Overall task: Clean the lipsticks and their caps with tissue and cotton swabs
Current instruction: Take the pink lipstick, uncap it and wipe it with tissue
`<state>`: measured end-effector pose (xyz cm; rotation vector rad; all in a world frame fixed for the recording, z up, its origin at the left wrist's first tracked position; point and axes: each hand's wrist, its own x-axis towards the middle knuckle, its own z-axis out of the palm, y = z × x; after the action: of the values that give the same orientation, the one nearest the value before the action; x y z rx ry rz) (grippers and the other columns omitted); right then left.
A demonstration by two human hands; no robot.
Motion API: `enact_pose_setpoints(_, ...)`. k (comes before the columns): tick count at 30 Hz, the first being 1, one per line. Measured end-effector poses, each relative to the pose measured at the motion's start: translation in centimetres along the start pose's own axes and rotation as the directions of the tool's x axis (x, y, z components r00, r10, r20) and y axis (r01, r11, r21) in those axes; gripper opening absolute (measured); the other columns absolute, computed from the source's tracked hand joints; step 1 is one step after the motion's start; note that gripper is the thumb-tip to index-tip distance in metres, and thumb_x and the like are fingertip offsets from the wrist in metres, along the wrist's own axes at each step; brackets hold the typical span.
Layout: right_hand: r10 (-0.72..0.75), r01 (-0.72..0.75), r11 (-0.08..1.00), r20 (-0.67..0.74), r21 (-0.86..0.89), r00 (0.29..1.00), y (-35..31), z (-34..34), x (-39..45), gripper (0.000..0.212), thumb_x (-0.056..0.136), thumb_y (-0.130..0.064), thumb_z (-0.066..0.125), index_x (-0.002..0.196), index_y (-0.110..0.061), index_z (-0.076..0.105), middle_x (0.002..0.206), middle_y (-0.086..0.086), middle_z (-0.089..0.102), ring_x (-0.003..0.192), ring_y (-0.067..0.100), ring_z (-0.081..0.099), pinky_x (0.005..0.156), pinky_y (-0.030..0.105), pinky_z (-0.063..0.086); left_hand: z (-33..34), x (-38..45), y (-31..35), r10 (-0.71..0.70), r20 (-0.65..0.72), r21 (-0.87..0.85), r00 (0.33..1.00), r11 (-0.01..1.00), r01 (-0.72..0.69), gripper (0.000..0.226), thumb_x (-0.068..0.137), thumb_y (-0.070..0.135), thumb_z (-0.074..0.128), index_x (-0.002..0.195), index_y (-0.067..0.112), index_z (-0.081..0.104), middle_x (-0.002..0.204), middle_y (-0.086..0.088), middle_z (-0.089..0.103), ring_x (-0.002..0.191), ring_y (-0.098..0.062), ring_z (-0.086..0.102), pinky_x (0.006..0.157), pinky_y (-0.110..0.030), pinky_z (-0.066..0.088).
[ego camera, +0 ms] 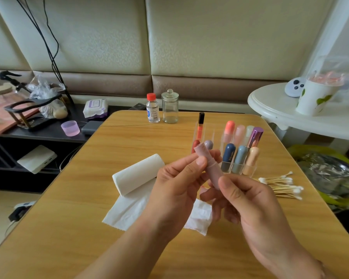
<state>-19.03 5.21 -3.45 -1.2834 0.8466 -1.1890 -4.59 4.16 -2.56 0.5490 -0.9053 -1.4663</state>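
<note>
With my left hand (175, 178) pinching the pink lipstick (209, 164) near its top and my right hand (248, 200) gripping its base above the tissue (129, 210), a hard twist could snap or smear it.

I'm holding the lipstick (210, 164) up over the table (89, 228), my left hand (175, 190) pinching its upper part, my right hand (248, 206) its lower end. Under my hands lies the tissue sheet (127, 210), with the tissue roll (138, 174) just behind it to the left. Behind the lipstick stands the organizer (238, 156) full of lipsticks. Right of my hands lie the cotton swabs (282, 185). At the far edge, the bottle (153, 108) stands left of the glass jar (170, 106).
</note>
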Motion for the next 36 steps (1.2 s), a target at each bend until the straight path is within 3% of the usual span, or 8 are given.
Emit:
enact_pose_setpoints(11,0.262,-0.331,0.913,0.279,0.239,0.924,0.27,-0.27,-0.19,0.052,0.09,-0.062,0.053,0.077,-0.013,0.063,0.054,0.013,0.053,0.044,0.024,0.052,0.051,0.036,0.021,-0.53,0.09,-0.32,0.069,0.069,0.085,0.995,0.994,-0.074,0.04,0.078,0.035,0.078,0.102,0.004,0.073,0.108,-0.016,0.068,0.08,-0.019,0.06,0.077,-0.03,0.049)
enact_pose_setpoints(15,0.193,-0.227,0.958,0.196,0.173,0.962,-0.11,-0.35,-0.03,0.065,0.077,-0.074,0.062,0.089,-0.011,0.069,0.068,0.019,0.061,0.046,0.027,0.055,0.046,0.033,0.018,-0.48,0.05,-0.36,0.09,0.051,0.088,0.995,0.992,-0.094,0.038,0.08,0.034,0.077,0.101,0.003,0.074,0.11,-0.014,0.069,0.106,-0.022,0.055,0.085,-0.031,0.047)
enact_pose_setpoints(19,0.158,-0.184,0.969,0.164,0.163,0.974,-0.26,-0.04,-0.18,0.052,0.069,-0.066,0.077,0.071,-0.017,0.06,0.06,0.007,0.05,0.042,0.022,0.05,0.042,0.022,0.032,-0.23,-0.17,-0.29,0.075,0.085,0.097,0.994,0.992,-0.083,0.033,0.081,0.033,0.075,0.099,0.005,0.074,0.099,-0.015,0.068,0.072,-0.023,0.063,0.066,-0.029,0.053)
enact_pose_setpoints(24,0.367,-0.411,0.862,0.195,0.295,0.91,-0.3,0.01,-0.46,0.055,0.094,-0.057,0.047,0.068,-0.012,0.063,0.052,0.011,0.038,0.035,0.023,0.043,0.042,0.03,0.018,-0.08,-0.37,-0.78,0.067,0.092,0.165,0.994,0.983,-0.082,0.022,0.08,0.025,0.069,0.095,0.011,0.077,0.095,-0.025,0.064,0.07,-0.024,0.055,0.072,-0.027,0.051)
enact_pose_setpoints(26,0.329,-0.385,0.877,0.224,0.287,0.917,-0.31,-0.02,-0.43,0.062,0.088,-0.071,0.05,0.091,-0.013,0.072,0.059,0.013,0.046,0.041,0.025,0.048,0.04,0.024,0.018,-0.12,-0.37,-0.78,0.075,0.097,0.172,0.992,0.981,-0.091,0.023,0.08,0.029,0.074,0.096,0.013,0.078,0.095,-0.029,0.062,0.07,-0.023,0.059,0.078,-0.029,0.051)
enact_pose_setpoints(29,0.227,-0.268,0.939,0.196,0.215,0.954,-0.17,-0.02,-0.4,0.093,0.069,-0.071,0.074,0.125,0.0,0.054,0.063,0.008,0.048,0.045,0.022,0.048,0.043,0.026,0.024,-0.46,-0.1,-0.73,0.105,0.059,0.139,0.993,0.984,-0.112,0.035,0.077,0.037,0.079,0.097,0.008,0.076,0.106,-0.018,0.068,0.113,-0.027,0.058,0.101,-0.041,0.043)
enact_pose_setpoints(33,0.295,-0.345,0.908,0.222,0.238,0.929,-0.15,0.05,-0.58,0.064,0.084,-0.074,0.056,0.071,-0.011,0.06,0.049,0.007,0.035,0.034,0.02,0.04,0.042,0.029,0.026,-0.32,-0.14,-0.72,0.073,0.091,0.12,0.993,0.989,-0.084,0.031,0.078,0.034,0.078,0.098,0.01,0.077,0.103,-0.011,0.071,0.091,-0.017,0.065,0.078,-0.026,0.056)
enact_pose_setpoints(36,0.341,-0.387,0.889,0.21,0.245,0.916,-0.25,-0.28,-0.62,0.067,0.091,-0.071,0.047,0.08,-0.006,0.063,0.053,0.011,0.041,0.036,0.021,0.043,0.041,0.027,0.018,-0.24,-0.17,-0.65,0.082,0.08,0.119,0.993,0.989,-0.091,0.023,0.082,0.023,0.075,0.098,0.006,0.076,0.102,-0.014,0.07,0.083,-0.015,0.064,0.069,-0.026,0.052)
